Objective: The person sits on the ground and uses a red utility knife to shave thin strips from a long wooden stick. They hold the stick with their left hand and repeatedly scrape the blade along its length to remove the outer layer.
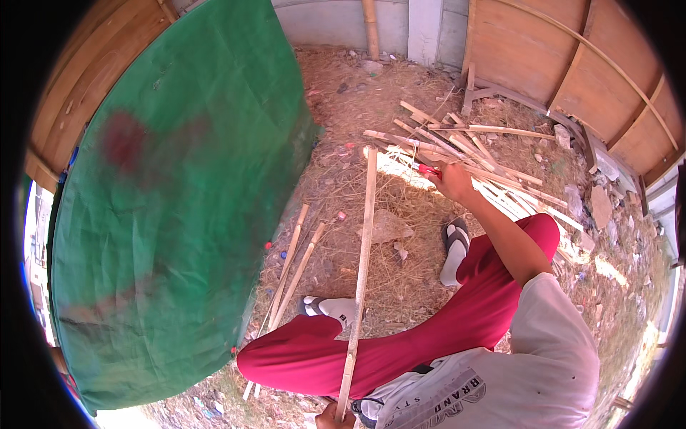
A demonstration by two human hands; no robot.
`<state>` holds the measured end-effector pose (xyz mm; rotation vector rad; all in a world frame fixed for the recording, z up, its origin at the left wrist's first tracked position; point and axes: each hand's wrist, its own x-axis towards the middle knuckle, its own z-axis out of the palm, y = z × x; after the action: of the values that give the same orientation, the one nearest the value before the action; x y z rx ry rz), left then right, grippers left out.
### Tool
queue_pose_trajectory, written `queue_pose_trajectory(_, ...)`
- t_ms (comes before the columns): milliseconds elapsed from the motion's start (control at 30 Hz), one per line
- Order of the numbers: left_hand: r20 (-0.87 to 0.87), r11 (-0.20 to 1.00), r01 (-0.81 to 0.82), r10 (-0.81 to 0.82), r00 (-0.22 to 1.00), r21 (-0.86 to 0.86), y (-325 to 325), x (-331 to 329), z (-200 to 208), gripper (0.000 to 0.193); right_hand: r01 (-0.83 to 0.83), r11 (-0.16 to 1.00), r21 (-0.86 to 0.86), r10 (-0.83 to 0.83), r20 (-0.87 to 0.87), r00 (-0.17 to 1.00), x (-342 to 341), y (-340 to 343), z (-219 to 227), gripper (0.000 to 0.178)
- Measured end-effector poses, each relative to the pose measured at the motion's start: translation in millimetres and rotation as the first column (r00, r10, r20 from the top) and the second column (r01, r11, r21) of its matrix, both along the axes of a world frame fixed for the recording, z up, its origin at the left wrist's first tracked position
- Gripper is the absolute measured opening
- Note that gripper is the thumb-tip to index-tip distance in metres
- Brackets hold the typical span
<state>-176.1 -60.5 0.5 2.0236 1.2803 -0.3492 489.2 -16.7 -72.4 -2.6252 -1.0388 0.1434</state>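
My left hand, at the lower edge, is closed round the near end of a long wooden strip. The strip slants up across my lap and rises away from me, its far end near the pile of sticks. Held out ahead, my right hand grips a small red-handled tool. A pale tip points left from it toward the strip but stays apart from it; its exact kind is too small to tell. Beyond and to the right of that hand lies a loose pile of wooden strips.
A big green sheet hangs at the left. Several thin strips lie beside it near my left foot. Dry grass, stones and litter cover the ground. Wooden panels and a pale wall stand behind.
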Motion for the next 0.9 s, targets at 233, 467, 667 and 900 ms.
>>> queue_pose_trajectory(233,0.258,0.971,-0.190,0.149,0.955,0.142,14,24,-39,0.030,0.256,0.913,0.318,0.098,-0.780,0.618,-17,0,10,0.032)
queue_pose_trajectory(467,0.240,0.923,-0.385,0.380,0.893,-0.029,20,84,-15,0.020,0.370,0.845,0.386,0.208,-0.875,0.438,-63,-26,66,0.028)
queue_pose_trajectory(667,0.261,0.868,-0.448,0.493,0.830,-0.215,21,95,-17,0.027,0.525,0.754,0.395,0.234,-0.908,0.347,-85,-40,96,0.028)
queue_pose_trajectory(900,0.378,0.893,-0.389,0.448,0.810,-0.225,19,111,-21,0.027,0.275,0.837,0.472,0.272,-0.797,0.540,-111,-42,89,0.030)
